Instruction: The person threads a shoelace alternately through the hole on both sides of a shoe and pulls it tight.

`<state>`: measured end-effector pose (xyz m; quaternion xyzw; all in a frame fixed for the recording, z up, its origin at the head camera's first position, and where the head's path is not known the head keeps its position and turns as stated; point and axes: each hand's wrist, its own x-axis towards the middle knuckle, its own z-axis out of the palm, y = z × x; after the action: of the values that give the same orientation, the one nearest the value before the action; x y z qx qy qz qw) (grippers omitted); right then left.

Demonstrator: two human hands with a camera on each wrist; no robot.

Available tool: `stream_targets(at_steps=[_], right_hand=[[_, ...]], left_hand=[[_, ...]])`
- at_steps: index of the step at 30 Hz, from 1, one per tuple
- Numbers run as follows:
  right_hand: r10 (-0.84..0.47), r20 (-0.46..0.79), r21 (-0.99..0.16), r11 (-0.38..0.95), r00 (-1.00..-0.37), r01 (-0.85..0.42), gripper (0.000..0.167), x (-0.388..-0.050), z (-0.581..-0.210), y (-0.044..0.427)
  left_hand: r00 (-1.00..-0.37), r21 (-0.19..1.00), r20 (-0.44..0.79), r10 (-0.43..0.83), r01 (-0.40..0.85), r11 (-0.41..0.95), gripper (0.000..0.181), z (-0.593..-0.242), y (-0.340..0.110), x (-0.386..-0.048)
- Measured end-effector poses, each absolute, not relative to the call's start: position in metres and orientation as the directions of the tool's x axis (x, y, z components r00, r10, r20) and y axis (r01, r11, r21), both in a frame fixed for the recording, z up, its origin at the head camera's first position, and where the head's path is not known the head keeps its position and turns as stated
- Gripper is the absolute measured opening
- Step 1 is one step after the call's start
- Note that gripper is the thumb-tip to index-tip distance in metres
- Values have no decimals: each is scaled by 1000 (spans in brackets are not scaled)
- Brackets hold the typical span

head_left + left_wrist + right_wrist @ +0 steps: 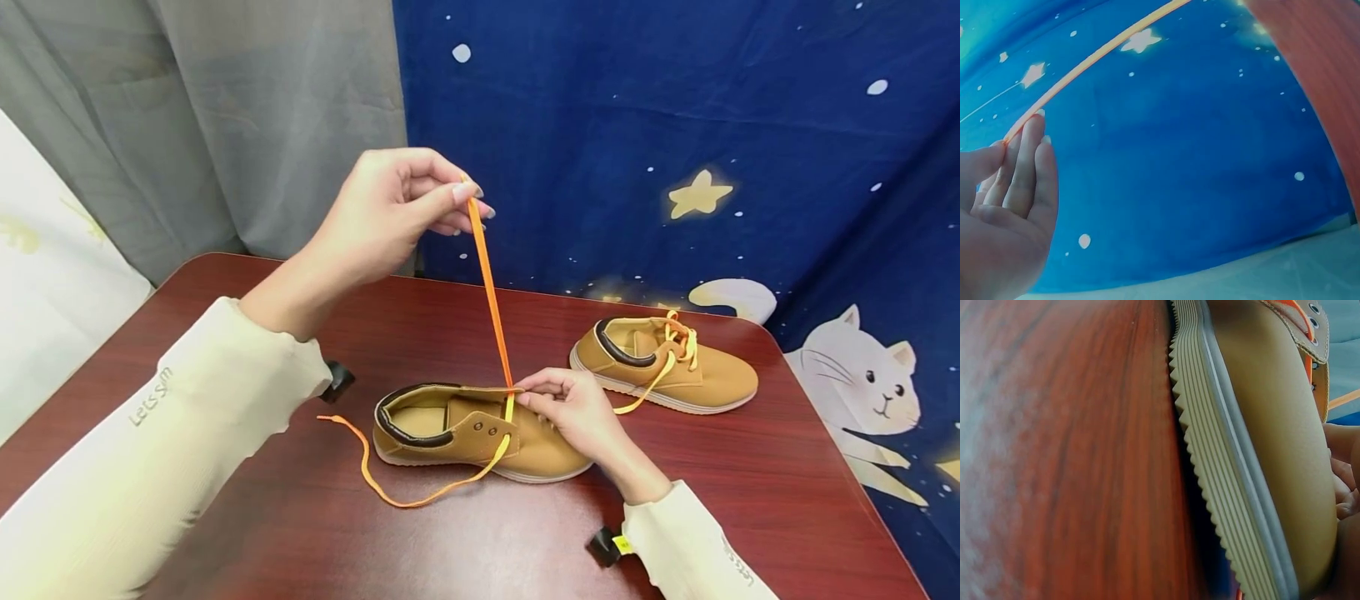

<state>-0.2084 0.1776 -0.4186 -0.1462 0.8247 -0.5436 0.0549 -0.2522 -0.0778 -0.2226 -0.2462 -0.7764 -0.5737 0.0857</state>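
A tan shoe [555,454] stands on the table, toe to the right, with an orange-yellow shoelace [491,296] through its front eyelets. High above the shoe, my left hand [393,200] pinches one lace end between thumb and fingers. That stretch runs taut down to the far eyelet flap. In the left wrist view the same lace [1094,57] leaves the pinch of the left hand [1013,206]. My right hand [573,408] pinches the far flap's front edge beside the lace. The right wrist view shows the shoe's ridged sole [1235,481] and part of the right hand [1344,469].
The lace's other end [397,504] lies loose on the table [315,533], curving to the near left. A second tan shoe [720,375], its lace tied in a bow, stands at the back right. Grey and blue starry curtains [570,125] hang behind the table.
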Motion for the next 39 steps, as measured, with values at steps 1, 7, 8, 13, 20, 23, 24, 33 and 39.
stream_targets(at_steps=[1,7,8,13,20,23,24,33,39], right_hand=[[-302,67,-914,364,-951,-180,12,-208,-419,177],[-296,58,-913,370,-953,-170,12,-207,-418,177],[-296,56,-913,371,-954,-169,12,-207,-418,177],[-295,51,-919,359,-954,-160,12,-207,-418,176],[-290,55,-920,358,-955,-161,13,-207,-417,177],[-283,57,-919,359,-957,-161,13,-206,-417,177],[-280,55,-919,361,-958,-158,13,-206,-417,177],[-278,69,-911,374,-958,-174,13,-205,-416,175],[-272,72,-909,379,-960,-175,13,-204,-416,174]], left_hand=[[-858,843,434,274,494,213,16,-220,-79,-251],[-830,808,515,215,553,201,16,-204,-90,-239],[-828,803,522,205,558,208,15,-203,-92,-236],[-830,783,528,180,558,274,15,-208,-96,-230],[-866,839,438,242,490,237,21,-241,-94,-224],[-874,900,361,324,418,122,20,-257,-92,-225],[-875,918,333,350,385,91,20,-263,-91,-225],[-880,987,145,452,162,0,24,-307,-82,-217],[-912,999,20,410,8,-31,23,-329,-74,-208]])
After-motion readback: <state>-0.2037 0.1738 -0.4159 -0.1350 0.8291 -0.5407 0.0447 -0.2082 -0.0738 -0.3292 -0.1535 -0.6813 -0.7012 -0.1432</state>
